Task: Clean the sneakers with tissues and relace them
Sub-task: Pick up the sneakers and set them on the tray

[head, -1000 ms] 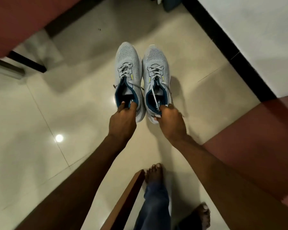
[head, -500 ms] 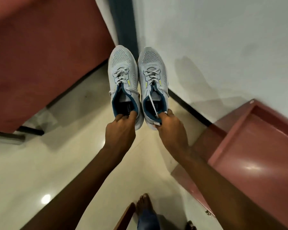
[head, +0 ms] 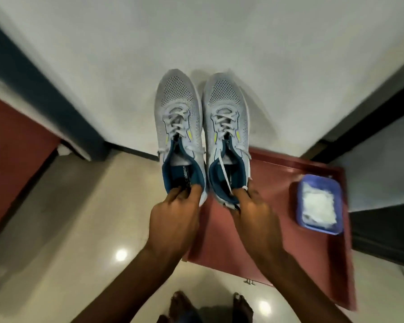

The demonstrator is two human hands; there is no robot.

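Observation:
I hold two grey mesh sneakers with blue linings and white laces in the air, toes pointing away. My left hand [head: 174,220] grips the heel of the left sneaker [head: 179,127]. The heel of the right sneaker [head: 226,129] is pinched in my right hand [head: 254,213], and a loose lace end hangs into its opening. Both shoes are side by side, almost touching. A blue tray [head: 320,203] holding white tissues [head: 317,203] rests on a red table [head: 278,241] at the right, beside my right hand.
A white wall with a dark skirting [head: 131,149] stands ahead. Another red furniture piece [head: 12,145] is at the left. My bare feet [head: 210,306] stand on a glossy cream tile floor [head: 68,217]. A dark panel [head: 383,229] lies beyond the table on the right.
Both sneakers have been lifted from the floor and carried forward toward the red table; the view has swung so the wall, the table and the tissue tray now show.

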